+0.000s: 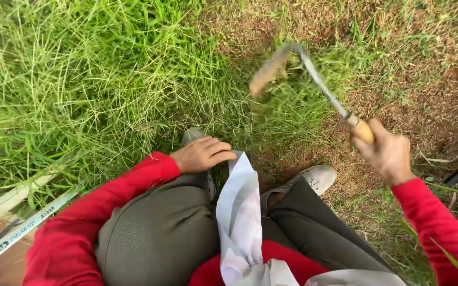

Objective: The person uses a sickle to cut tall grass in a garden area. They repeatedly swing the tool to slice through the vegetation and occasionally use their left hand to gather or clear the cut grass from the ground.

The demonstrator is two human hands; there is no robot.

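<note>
Knees bent low in olive trousers [160, 233], pale scarf [239, 212] dangling between them. Right hand [388, 153] is clenched on the sickle [314, 79] by its wooden handle, blade blurred over the tall grass [80, 79]. Left hand [202, 153] rests loosely curled on the knee, holding nothing. Danger, I'd say: that curved blade sits near the shoes [319, 177] and could clip them.
</note>
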